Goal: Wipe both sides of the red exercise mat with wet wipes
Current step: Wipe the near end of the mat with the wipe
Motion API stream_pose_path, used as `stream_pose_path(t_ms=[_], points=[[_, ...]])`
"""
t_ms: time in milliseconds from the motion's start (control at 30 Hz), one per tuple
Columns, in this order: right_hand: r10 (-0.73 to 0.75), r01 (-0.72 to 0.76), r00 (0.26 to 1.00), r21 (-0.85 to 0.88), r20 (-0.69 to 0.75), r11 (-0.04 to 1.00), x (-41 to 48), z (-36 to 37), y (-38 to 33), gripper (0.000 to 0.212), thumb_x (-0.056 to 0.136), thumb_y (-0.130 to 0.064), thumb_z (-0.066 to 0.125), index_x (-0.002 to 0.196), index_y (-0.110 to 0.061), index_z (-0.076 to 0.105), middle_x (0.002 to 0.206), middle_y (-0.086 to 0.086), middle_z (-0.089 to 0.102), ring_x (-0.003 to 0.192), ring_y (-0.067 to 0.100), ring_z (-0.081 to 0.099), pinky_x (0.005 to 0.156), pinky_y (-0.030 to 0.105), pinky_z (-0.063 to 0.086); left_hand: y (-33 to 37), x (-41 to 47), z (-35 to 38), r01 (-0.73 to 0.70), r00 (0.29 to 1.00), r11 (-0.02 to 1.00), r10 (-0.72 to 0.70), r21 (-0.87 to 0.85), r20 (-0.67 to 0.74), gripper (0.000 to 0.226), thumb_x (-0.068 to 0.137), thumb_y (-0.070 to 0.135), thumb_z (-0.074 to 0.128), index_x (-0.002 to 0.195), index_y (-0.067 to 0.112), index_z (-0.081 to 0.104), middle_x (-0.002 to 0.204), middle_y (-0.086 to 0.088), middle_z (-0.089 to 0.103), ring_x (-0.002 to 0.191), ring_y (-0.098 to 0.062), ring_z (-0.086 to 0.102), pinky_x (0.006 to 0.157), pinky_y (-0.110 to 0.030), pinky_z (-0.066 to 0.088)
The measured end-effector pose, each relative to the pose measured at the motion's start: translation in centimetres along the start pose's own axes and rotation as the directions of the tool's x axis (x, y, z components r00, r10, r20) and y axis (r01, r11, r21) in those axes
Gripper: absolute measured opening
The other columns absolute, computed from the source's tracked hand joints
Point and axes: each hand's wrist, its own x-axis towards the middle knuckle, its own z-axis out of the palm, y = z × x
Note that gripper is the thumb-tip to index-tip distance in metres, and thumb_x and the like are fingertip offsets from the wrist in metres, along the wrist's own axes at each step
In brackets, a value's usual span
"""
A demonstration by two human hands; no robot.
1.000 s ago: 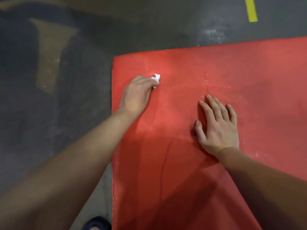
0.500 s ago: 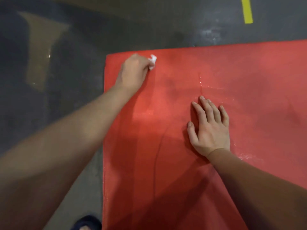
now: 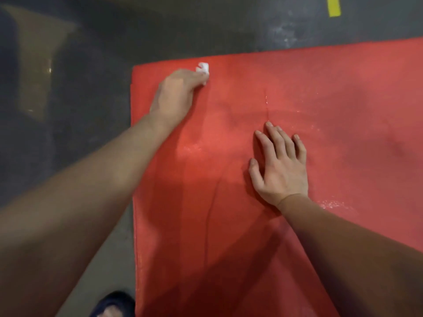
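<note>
The red exercise mat (image 3: pixel 343 115) lies flat on the floor and fills the right and middle of the view. My left hand (image 3: pixel 176 94) is near the mat's far left corner and grips a crumpled white wet wipe (image 3: pixel 203 69), which sticks out past the fingers and presses on the mat. My right hand (image 3: pixel 280 167) rests flat on the mat's middle with its fingers straight and spread. Wet streaks shine on the mat around both hands.
Dark grey floor (image 3: pixel 68 156) surrounds the mat on the left and far side. A yellow tape strip (image 3: pixel 333 6) marks the floor at the top right. A dark shoe (image 3: pixel 113 304) shows at the bottom edge beside the mat's left side.
My left hand with the wipe slid away from me toward the mat's far left corner. My right hand stayed flat in the same spot on the mat.
</note>
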Motion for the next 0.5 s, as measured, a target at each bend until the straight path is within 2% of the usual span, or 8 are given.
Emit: stream_pose_path(t_ms=[67,133,267,300,367,433,500], points=[[0.004,-0.004,1.000,-0.005,0.001,1.000,0.1,-0.1,0.0,0.064,0.092,-0.045,0.047,0.151,-0.020,0.042,0.164,0.003,0.030,0.151,0.023,0.026,0.123,0.053,0.015,-1.4,1.5,-0.5,0.055,0.998,0.996,-0.056,0.066,0.019,0.043,0.101,0.030,0.032,0.102,0.016,0.073,0.097,-0.014,0.074,0.089,-0.038,0.064,0.080,-0.044,0.048],[0.007,-0.007,1.000,-0.018,0.010,1.000,0.0,-0.1,0.0,0.065,0.092,-0.045,0.046,0.151,-0.020,0.042,0.164,0.003,0.029,0.151,0.023,0.026,0.123,0.052,0.014,-1.4,1.1,0.0,0.115,0.992,0.992,-0.117,0.042,0.050,0.039,0.098,0.028,0.035,0.106,0.022,0.072,0.095,-0.013,0.073,0.087,-0.037,0.061,0.076,-0.042,0.046],[0.006,-0.006,1.000,-0.013,0.001,1.000,0.1,-0.1,0.0,0.065,0.092,-0.045,0.047,0.151,-0.020,0.042,0.163,0.003,0.030,0.151,0.023,0.026,0.123,0.052,0.015,1.4,-3.0,0.4,0.192,0.980,0.980,-0.194,-0.058,-0.036,0.034,0.101,0.022,0.043,0.116,0.018,0.074,0.089,-0.012,0.074,0.082,-0.035,0.061,0.072,-0.045,0.052],[0.005,-0.005,1.000,-0.010,-0.001,1.000,0.1,-0.1,0.0,0.064,0.092,-0.045,0.047,0.151,-0.020,0.043,0.163,0.003,0.031,0.151,0.023,0.026,0.123,0.052,0.015,2.3,-4.1,0.6,0.143,0.989,0.988,-0.145,-0.062,-0.039,0.035,0.102,0.021,0.043,0.118,0.014,0.073,0.089,-0.013,0.074,0.082,-0.034,0.062,0.073,-0.045,0.052],[0.001,-0.001,1.000,-0.014,-0.005,1.000,0.1,0.0,0.0,0.064,0.092,-0.045,0.048,0.151,-0.020,0.043,0.163,0.003,0.031,0.151,0.023,0.026,0.123,0.052,0.015,4.1,-6.2,1.3,-0.055,0.998,0.994,0.053,-0.098,-0.027,0.033,0.100,0.014,0.047,0.118,0.007,0.074,0.097,-0.012,0.076,0.084,-0.032,0.065,0.080,-0.042,0.052],[-0.002,0.002,1.000,-0.020,-0.003,1.000,0.1,0.1,0.0,0.064,0.092,-0.045,0.048,0.151,-0.020,0.042,0.163,0.003,0.031,0.151,0.023,0.026,0.123,0.052,0.014,4.4,-7.1,1.4,-0.218,0.975,0.968,0.220,-0.125,-0.001,0.029,0.096,0.009,0.054,0.115,0.005,0.076,0.106,-0.008,0.077,0.086,-0.030,0.067,0.083,-0.037,0.053],[-0.001,0.001,1.000,-0.023,-0.004,1.000,0.1,0.1,0.1,0.064,0.092,-0.045,0.048,0.151,-0.020,0.042,0.163,0.003,0.031,0.151,0.023,0.026,0.123,0.052,0.014,3.0,-5.7,0.9,-0.279,0.959,0.956,0.282,-0.091,0.017,0.028,0.095,0.010,0.055,0.112,0.010,0.077,0.103,-0.006,0.077,0.087,-0.029,0.069,0.077,-0.035,0.057]])
